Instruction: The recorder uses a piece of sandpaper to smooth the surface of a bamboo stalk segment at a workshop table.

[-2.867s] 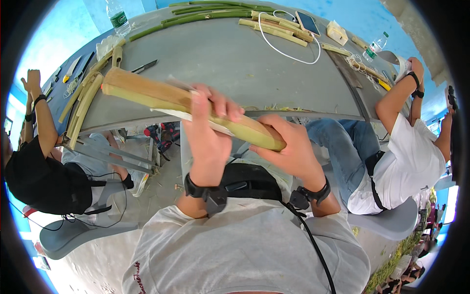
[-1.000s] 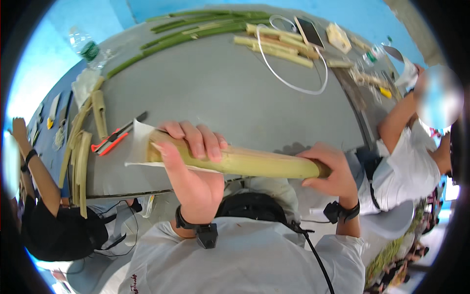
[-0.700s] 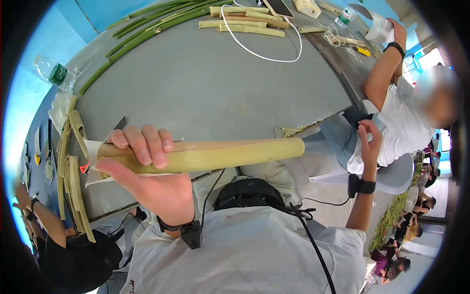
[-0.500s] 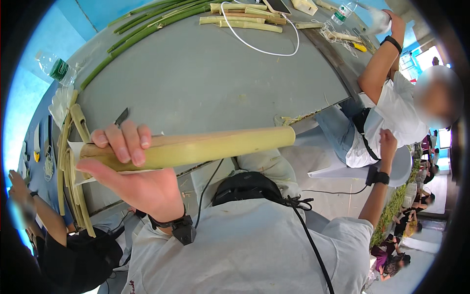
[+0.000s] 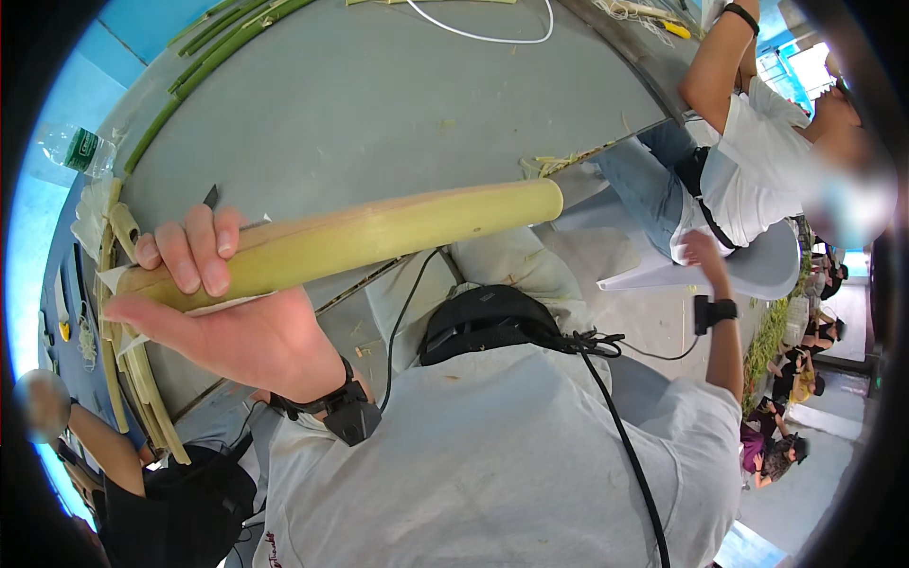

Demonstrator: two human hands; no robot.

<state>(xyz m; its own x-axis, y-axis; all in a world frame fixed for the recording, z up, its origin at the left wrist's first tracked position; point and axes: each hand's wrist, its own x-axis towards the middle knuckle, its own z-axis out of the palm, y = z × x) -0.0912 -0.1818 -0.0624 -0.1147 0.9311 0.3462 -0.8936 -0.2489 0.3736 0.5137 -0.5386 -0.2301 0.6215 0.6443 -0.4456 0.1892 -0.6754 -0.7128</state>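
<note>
My left hand (image 5: pixel 237 317) is wrapped round one end of a thick, pale green-yellow bamboo tube (image 5: pixel 407 229). A white sheet (image 5: pixel 133 346) is folded between the palm and the tube, its corners sticking out. The tube points to the right and tilts slightly upward, above the near edge of the grey table (image 5: pixel 379 123). Off to the right, my right hand (image 5: pixel 703 252) is held away from the tube, fingers loosely apart with nothing visible in them. Just beyond my left fingers lies a dark blade (image 5: pixel 211 196) on the table.
Bamboo strips (image 5: pixel 142 388) are piled along the table's left edge, near a plastic bottle (image 5: pixel 80 150). Green stalks (image 5: pixel 204 71) and a white cable (image 5: pixel 492 40) lie farther back. One person (image 5: pixel 757 142) sits at right, another (image 5: pixel 170 502) at lower left.
The bamboo tube's free end has risen, and my left hand has shifted left with it. My right hand has moved up and left. The view has shifted, pushing the table's far items upward.
</note>
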